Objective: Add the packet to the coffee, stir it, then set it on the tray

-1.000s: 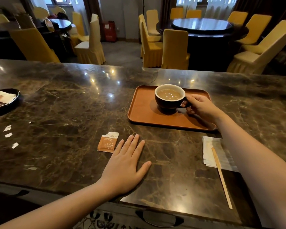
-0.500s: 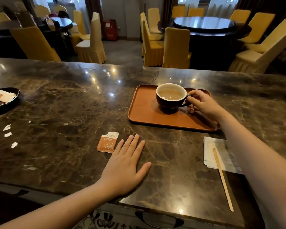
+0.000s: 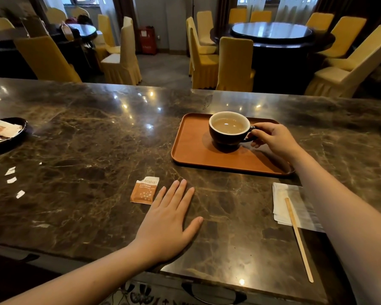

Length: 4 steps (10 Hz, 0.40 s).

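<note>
A dark cup [image 3: 228, 137] with a white inside, filled with milky coffee, stands on the orange-brown tray [image 3: 194, 150]. My right hand [image 3: 275, 139] pinches the cup's handle from the right, over the tray. A torn orange and white packet [image 3: 145, 190] lies flat on the marble counter, just left of my left hand [image 3: 169, 221], which rests palm down with fingers spread and holds nothing. A wooden stir stick [image 3: 298, 238] lies partly on a white napkin [image 3: 293, 205] at the right, beside my right forearm.
A black dish [image 3: 11, 137] with torn packets sits at the counter's left edge, with small paper scraps [image 3: 11, 180] below it. Beyond the counter [image 3: 86, 139] stand yellow-covered chairs [image 3: 235, 64] and dark round tables [image 3: 273, 34].
The cup with my right hand on its handle has stayed on the tray; the fingers shifted slightly on the handle. My left hand has not moved.
</note>
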{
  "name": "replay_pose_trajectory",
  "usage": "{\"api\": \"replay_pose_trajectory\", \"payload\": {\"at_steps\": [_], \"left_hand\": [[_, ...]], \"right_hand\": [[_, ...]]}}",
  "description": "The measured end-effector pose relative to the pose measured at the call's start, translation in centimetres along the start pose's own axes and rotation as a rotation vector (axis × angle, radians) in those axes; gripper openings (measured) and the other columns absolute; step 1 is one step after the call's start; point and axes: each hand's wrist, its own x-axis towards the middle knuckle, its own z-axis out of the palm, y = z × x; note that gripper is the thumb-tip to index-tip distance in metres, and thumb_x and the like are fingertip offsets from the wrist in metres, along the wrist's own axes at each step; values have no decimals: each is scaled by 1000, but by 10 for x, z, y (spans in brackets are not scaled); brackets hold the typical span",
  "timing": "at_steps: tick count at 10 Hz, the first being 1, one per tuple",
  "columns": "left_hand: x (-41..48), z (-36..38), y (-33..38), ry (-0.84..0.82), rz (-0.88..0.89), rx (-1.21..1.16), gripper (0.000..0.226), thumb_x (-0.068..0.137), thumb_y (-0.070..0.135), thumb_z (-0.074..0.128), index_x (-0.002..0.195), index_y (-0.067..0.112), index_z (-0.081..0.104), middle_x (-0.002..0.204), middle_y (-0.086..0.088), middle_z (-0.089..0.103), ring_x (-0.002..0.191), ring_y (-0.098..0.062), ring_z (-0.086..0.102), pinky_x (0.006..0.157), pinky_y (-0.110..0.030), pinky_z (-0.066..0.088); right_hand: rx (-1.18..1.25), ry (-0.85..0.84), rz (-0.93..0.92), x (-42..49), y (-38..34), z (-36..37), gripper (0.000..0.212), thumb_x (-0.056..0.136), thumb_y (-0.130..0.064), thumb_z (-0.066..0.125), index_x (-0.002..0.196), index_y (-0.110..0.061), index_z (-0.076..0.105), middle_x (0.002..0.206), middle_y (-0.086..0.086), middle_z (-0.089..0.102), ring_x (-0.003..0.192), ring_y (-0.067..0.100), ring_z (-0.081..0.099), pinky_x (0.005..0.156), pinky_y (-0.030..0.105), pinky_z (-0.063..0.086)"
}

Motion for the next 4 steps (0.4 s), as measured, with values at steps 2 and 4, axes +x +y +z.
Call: {"api": "replay_pose_trajectory", "payload": {"at_steps": [2, 4], "left_hand": [[0, 0, 0, -17, -4, -2, 67, 85, 67, 11, 141, 33, -5, 153, 8, -9, 136, -1, -22, 108, -25, -18], [1, 1, 0, -48, -9, -21, 68, 84, 68, 9, 140, 32, -5, 152, 9, -9, 136, -1, -20, 108, -25, -17]], "right_hand": [[117, 39, 35, -9, -4, 2, 17, 91, -13, 53, 100, -25, 59, 84, -8, 64, 67, -2, 65, 53, 7, 48], [106, 71, 142, -16, -11, -2, 36, 89, -22, 57, 123, -13, 50, 105, 3, 61, 78, 18, 63, 59, 19, 55]]}}
